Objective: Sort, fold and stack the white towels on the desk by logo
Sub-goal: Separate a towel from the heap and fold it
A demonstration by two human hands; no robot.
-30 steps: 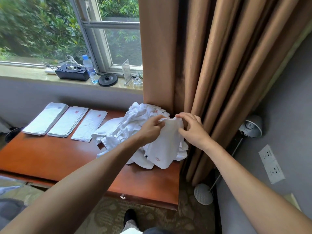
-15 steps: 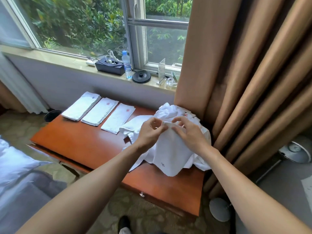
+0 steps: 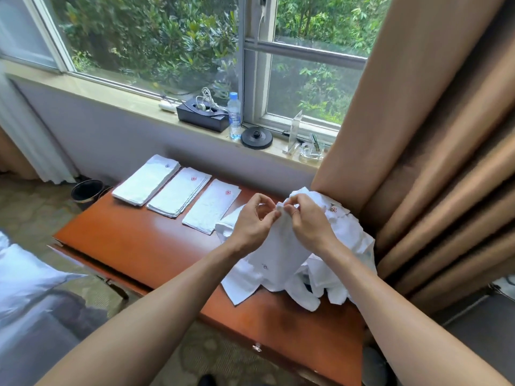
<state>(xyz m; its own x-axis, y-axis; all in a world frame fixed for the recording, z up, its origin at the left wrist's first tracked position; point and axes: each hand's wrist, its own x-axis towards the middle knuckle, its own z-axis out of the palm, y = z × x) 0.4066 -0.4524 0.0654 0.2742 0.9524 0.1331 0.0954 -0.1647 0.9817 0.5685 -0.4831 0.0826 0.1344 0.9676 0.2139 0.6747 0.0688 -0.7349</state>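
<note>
Pinching the top edge of one white towel point(image 3: 278, 254) between thumb and fingertips of the left hand point(image 3: 255, 221) and of the right hand point(image 3: 309, 221), close together and gripping nothing else. Holding it up over the right part of the desk point(image 3: 145, 243), just in front of the loose pile point(image 3: 348, 240) of unfolded towels by the curtain point(image 3: 418, 135), probably letting the cloth drop open to bring its logo into sight.

Hanging with the long axis running top to bottom, from the hands down toward the near desk edge, the lower end reaching the cloth lying there. Showing a small dark logo point(image 3: 264, 266) low on the side facing the camera.

Lying in a row farther left: the leftmost stack point(image 3: 146, 179) with a dark mark, then the middle stack point(image 3: 179, 195) and the right stack point(image 3: 211, 208) with red marks. Sitting side by side, long axes pointing from the near edge toward the window wall, presumably kept apart for sorting by logo.

Judging by the dark mark, likely belonging with the leftmost stack once folded.
</note>
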